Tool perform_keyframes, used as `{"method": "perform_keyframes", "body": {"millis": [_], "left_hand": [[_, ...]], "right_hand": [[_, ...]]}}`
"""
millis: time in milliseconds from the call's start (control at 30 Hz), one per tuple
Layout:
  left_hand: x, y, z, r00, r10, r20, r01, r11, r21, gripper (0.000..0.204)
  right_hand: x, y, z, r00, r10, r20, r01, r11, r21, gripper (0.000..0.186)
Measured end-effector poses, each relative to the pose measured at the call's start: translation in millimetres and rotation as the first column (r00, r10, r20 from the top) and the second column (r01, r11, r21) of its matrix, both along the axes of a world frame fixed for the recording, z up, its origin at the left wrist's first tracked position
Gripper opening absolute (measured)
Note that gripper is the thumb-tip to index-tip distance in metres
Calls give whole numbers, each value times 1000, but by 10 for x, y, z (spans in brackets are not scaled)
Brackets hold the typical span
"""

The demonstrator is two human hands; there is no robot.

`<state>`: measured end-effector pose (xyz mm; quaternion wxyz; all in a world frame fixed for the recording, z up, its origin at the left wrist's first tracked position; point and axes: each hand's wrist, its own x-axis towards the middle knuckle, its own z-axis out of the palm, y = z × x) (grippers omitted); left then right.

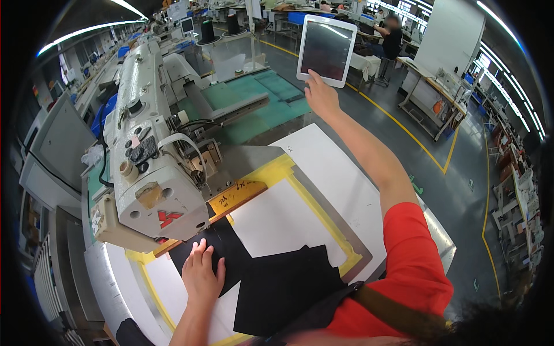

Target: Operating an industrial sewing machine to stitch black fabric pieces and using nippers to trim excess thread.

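My left hand (202, 270) lies on a piece of black fabric (226, 245), fingers stretched out, under the head of a large white sewing machine (151, 190). A second black fabric piece (283, 288) rests closer to me, partly overlapping the first. At the end of my outstretched arm, my right hand (321, 97) has a finger at the lower part of a white-framed control tablet (327, 51) and holds nothing. An orange-yellow bar with handwriting (238, 196) crosses the work by the machine head. Beneath the fabric is a white sheet edged with yellow tape (320, 216).
A green plate (254, 95) and a metal arm lie behind the machine. Thread cones (208, 32) stand at the back. White table surface (337, 167) extends to the right. Beyond it are a floor with yellow lines (404, 127), other workbenches (433, 92) and a seated person (391, 37).
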<state>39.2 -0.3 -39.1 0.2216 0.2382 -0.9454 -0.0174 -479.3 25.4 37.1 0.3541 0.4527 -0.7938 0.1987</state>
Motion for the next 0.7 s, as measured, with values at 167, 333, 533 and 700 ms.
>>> {"method": "perform_keyframes", "body": {"millis": [167,333,533,700], "left_hand": [[18,-1,18,1000,-3,8,3,1000,20,35],[35,-7,0,1000,13,11,-13,1000,3,35],[33,-11,-5,1000,8,6,-8,1000,1,35],[40,-8,-2,1000,3,-6,-3,1000,7,36]], "right_hand": [[-61,13,-79,998,-37,-51,42,995,87,22],[-73,197,-186,998,-10,-63,17,994,110,20],[-232,430,-158,992,-93,-83,95,995,19,19],[-213,469,-189,988,-118,-98,118,993,-3,19]]}}
